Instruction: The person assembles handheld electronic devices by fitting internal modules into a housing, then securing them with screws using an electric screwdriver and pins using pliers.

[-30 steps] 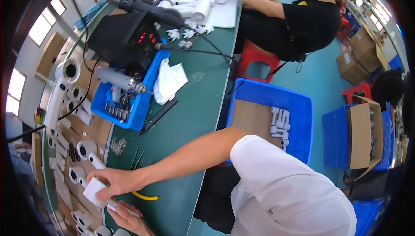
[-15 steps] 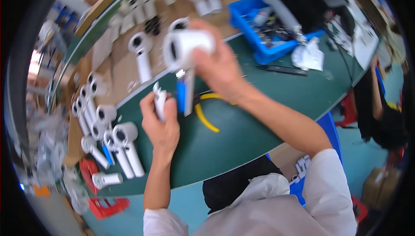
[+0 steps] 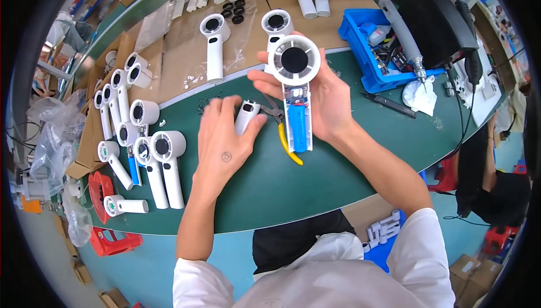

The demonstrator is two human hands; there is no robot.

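Observation:
My right hand (image 3: 327, 102) holds a white handheld fan body (image 3: 295, 88) upright above the green table (image 3: 338, 161). Its round head has a black centre, and its open handle shows a blue battery (image 3: 298, 127). My left hand (image 3: 225, 136) lies palm down on the table and grips a white handle cover (image 3: 246, 117). Yellow-handled pliers (image 3: 284, 139) lie on the table between my two hands, partly hidden behind the fan body.
Several white fan bodies (image 3: 152, 156) lie at the left and along the far side on cardboard (image 3: 186, 54). A blue bin (image 3: 383, 54) with tools, a black machine (image 3: 437, 20) and a crumpled white cloth (image 3: 420, 95) sit at the right. Plastic bags (image 3: 51, 139) hang at the left edge.
My view has swung from the table's far end down to my hands. My right hand has lowered the fan body, and my left hand has come down flat onto the table with the cover.

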